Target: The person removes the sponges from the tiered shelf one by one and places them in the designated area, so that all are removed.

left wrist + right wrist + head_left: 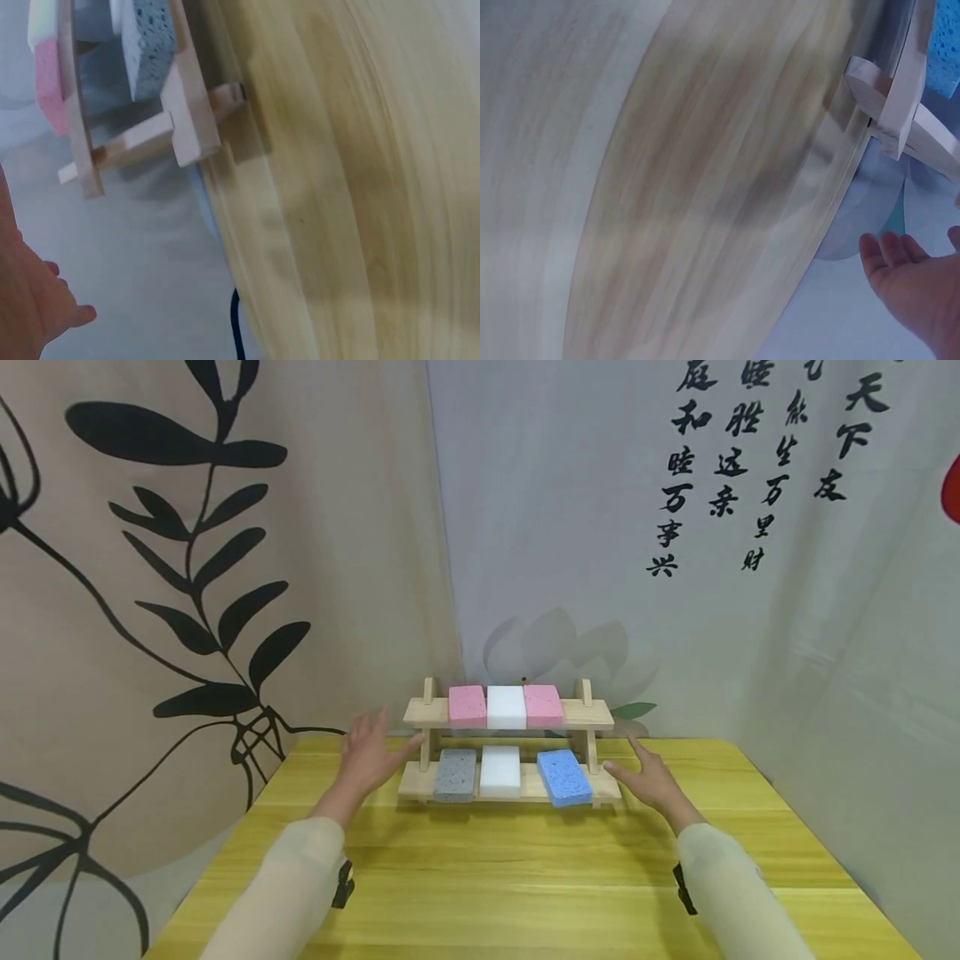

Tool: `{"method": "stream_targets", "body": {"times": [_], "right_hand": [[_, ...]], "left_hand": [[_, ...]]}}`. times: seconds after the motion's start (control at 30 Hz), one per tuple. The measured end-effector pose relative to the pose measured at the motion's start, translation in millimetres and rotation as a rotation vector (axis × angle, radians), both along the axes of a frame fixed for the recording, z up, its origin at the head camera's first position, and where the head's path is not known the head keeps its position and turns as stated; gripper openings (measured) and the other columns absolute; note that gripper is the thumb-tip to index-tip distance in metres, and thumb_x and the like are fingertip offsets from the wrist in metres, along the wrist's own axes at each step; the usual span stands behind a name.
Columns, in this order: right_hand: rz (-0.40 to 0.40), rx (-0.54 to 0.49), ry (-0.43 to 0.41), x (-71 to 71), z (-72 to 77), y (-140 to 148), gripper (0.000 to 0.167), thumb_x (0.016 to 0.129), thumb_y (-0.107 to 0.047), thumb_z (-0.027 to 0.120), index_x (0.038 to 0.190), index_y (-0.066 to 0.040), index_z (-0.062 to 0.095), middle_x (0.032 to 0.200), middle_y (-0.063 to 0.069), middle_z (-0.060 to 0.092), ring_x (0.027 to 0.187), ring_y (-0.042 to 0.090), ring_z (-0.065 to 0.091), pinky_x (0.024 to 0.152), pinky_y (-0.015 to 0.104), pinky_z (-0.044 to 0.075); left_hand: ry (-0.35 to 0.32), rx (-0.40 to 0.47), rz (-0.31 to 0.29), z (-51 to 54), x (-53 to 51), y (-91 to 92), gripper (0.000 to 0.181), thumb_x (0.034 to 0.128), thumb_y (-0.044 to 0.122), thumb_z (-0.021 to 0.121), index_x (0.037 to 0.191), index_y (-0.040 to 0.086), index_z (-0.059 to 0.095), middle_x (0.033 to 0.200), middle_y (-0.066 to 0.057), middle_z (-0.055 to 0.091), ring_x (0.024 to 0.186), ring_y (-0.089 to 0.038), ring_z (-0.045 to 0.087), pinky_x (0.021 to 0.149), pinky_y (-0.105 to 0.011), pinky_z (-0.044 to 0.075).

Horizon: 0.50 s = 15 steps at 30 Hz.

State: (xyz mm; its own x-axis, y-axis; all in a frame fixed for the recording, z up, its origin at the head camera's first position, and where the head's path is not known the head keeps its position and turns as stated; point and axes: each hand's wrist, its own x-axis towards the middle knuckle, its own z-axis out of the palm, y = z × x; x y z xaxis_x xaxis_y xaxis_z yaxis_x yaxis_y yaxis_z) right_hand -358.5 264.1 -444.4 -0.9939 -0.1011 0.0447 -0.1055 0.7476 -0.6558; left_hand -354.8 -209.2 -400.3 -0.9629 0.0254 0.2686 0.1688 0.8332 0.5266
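A two-tier wooden rack (416,714) stands at the back of the table. Its upper shelf bears a pink sponge (468,707), a white sponge (506,707) and a second pink sponge (543,706), side by side. On the lower shelf lie a grey sponge (454,775), another white sponge (500,772) and a blue sponge (564,777), which sits askew over the front edge. My left hand (367,753) is spread beside the rack's left end, holding nothing. Beside the right end, my right hand (654,780) also has its fingers extended and holds nothing.
The rack stands on a yellow wood-grain table (480,877). Behind it hangs a pale cloth (360,568) printed with dark leaves and black characters. A dark band (342,885) is visible at the left wrist and another (684,889) at the right.
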Motion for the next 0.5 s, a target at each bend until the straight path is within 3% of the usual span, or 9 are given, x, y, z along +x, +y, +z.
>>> {"method": "stream_targets", "body": {"times": [0.23,0.5], "right_hand": [[-0.004,-0.077,-0.038,-2.4,-2.3,-2,0.089,0.099,-0.046,0.055,0.157,0.002,0.007,0.155,0.037,0.015,0.137,0.056,0.025,0.105,0.068,0.03],[0.01,-0.167,-0.098,-5.2,-14.7,-1,0.083,0.1,-0.042,0.057,0.157,0.0,0.013,0.153,0.037,0.021,0.137,0.054,0.026,0.105,0.067,0.031]], "left_hand": [[-0.027,0.136,-0.006,7.6,-0.3,12.8,0.102,0.0895,0.074,0.047,0.16,0.014,0.003,0.163,-0.021,0.002,0.147,-0.046,-0.001,0.112,-0.068,-0.003],[-0.068,0.291,-0.007,14.8,1.6,25.4,0.106,0.0847,0.08,0.046,0.161,0.019,0.004,0.164,-0.018,0.002,0.148,-0.043,0.001,0.111,-0.07,0.01]]}}
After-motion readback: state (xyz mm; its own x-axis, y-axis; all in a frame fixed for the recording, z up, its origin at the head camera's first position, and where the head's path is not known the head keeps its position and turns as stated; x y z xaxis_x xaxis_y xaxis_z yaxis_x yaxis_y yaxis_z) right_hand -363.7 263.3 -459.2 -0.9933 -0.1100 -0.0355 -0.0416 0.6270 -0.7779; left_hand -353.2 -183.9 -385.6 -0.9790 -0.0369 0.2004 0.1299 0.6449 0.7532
